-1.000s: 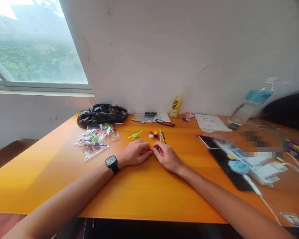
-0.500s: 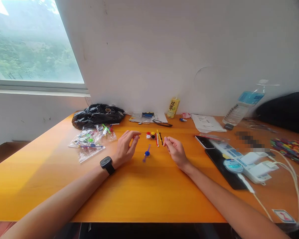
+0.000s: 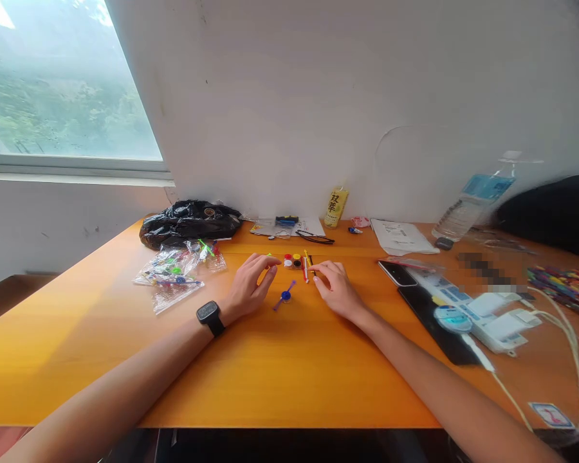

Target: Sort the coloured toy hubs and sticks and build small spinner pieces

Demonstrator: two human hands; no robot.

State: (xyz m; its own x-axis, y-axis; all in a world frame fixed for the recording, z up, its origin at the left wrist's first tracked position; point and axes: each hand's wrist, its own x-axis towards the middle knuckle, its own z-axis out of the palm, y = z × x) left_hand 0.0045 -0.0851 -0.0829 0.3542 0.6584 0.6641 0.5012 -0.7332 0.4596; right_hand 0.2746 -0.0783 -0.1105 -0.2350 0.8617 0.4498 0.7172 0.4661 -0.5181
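Between my hands on the table lies a small blue disc [image 3: 285, 296] with a purple strip [image 3: 278, 303] sticking out on two sides; neither hand touches it. My left hand [image 3: 251, 286], a black watch [image 3: 209, 315] on its wrist, is open to the left of it, thumb and fingers apart. On the other side my right hand [image 3: 338, 289] is open too, its fingers stretched toward some thin sticks [image 3: 305, 269] in red, yellow and black. Whether a fingertip touches a stick I cannot tell. Several small round pieces [image 3: 288, 260] in red, white, yellow and black sit beyond the disc.
Clear bags of colourful parts [image 3: 171, 273] lie left, before a black plastic bag [image 3: 190, 222]. A yellow drink carton [image 3: 336, 208] and glasses [image 3: 314, 238] are at the back. Right are a phone [image 3: 397, 273], power strip [image 3: 482, 328], cables and a tilted water bottle [image 3: 475, 206].
My right hand has opened from closed fingers and moved slightly left. The purple strip on the blue disc has turned and looks sharper. My left hand has shifted slightly right.
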